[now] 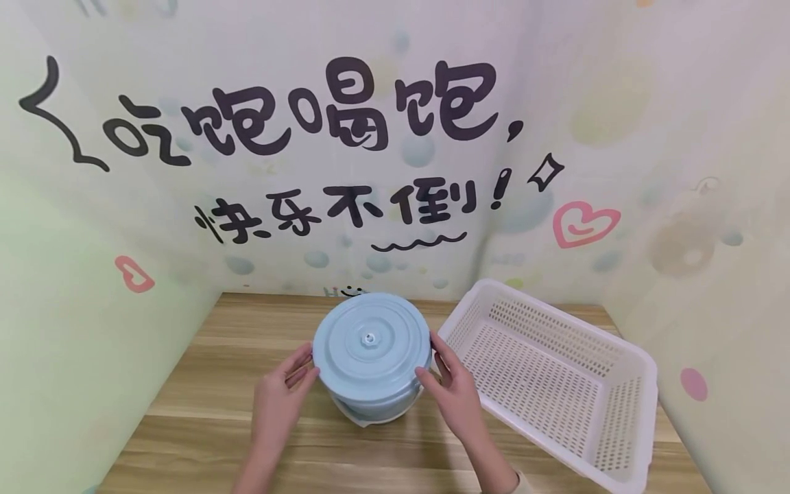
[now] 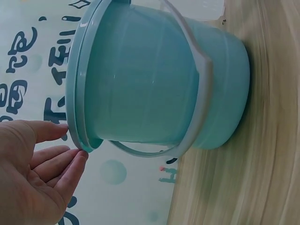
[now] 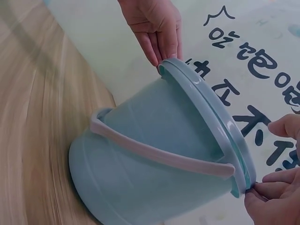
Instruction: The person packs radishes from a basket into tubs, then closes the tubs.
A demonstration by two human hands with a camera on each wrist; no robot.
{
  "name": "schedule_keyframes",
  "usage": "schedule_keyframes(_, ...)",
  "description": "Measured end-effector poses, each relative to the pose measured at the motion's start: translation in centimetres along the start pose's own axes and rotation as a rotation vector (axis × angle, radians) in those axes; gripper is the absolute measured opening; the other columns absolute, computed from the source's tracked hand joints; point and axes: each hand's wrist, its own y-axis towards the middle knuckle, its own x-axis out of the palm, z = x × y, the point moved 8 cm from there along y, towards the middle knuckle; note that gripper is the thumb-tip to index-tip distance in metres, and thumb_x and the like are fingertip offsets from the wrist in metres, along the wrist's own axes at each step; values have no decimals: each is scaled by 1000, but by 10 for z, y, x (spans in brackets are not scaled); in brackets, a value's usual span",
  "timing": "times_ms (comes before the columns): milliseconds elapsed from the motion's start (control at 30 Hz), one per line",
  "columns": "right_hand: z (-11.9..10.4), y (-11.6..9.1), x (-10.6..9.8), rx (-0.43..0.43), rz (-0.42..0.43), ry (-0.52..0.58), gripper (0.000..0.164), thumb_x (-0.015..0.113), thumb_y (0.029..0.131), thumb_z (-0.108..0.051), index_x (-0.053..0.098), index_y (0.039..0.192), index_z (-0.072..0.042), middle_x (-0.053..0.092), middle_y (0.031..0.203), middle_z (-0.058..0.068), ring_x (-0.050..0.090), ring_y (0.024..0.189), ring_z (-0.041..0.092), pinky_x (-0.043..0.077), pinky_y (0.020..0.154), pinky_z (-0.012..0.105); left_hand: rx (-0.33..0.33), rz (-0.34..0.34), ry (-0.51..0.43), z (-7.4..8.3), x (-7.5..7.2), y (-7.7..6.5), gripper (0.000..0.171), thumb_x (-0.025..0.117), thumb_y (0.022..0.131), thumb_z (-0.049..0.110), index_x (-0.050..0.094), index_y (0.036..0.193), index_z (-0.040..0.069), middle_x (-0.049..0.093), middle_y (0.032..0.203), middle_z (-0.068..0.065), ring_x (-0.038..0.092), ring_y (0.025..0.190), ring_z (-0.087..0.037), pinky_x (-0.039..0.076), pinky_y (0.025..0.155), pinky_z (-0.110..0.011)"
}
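A light blue bucket (image 2: 140,75) stands upright on the wooden table, covered by a round light blue lid (image 1: 345,350) with a small knob in its middle. Its pale handle (image 3: 159,157) hangs down against the bucket's side. At the lid's left edge, the thumb and fingertips of my left hand (image 1: 280,394) pinch the rim. My right hand (image 1: 457,394) holds the opposite edge, fingertips against the rim and thumb on the upper side. The bucket's inside is hidden by the lid.
To the right of the bucket, a white perforated plastic basket (image 1: 531,377) lies at an angle on the wooden table (image 1: 204,391). Behind and beside the table hangs a printed backdrop (image 1: 296,41) with black lettering and pink hearts.
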Motion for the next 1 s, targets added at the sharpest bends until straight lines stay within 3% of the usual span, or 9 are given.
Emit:
schedule_keyframes(100, 2, -1, -2, 2, 1, 2, 65, 69, 92, -6, 39, 148, 6, 42, 155, 21, 35, 148, 31, 31, 118, 23, 3, -3, -9, 0, 2, -1, 47, 73, 88, 2, 59, 132, -4, 64, 131, -21, 65, 119, -35, 55, 94, -27)
schedule_keyframes(367, 9, -4, -4, 21, 8, -15, 65, 69, 91, -5, 40, 148, 6, 42, 155, 22, 36, 147, 33, 31, 118, 29, 6, -7, -9, 1, 5, -4, 46, 73, 88, 3, 60, 132, -4, 65, 131, -20, 65, 120, -34, 55, 94, -26)
schedule_keyframes(1000, 11, -7, -6, -13, 2, -9, 64, 68, 91, -3, 39, 148, 7, 43, 153, 23, 37, 145, 36, 34, 114, 15, 38, -4, 1, -2, 6, -5, 46, 74, 88, 4, 61, 131, -4, 66, 128, -20, 66, 117, -35, 57, 93, -28)
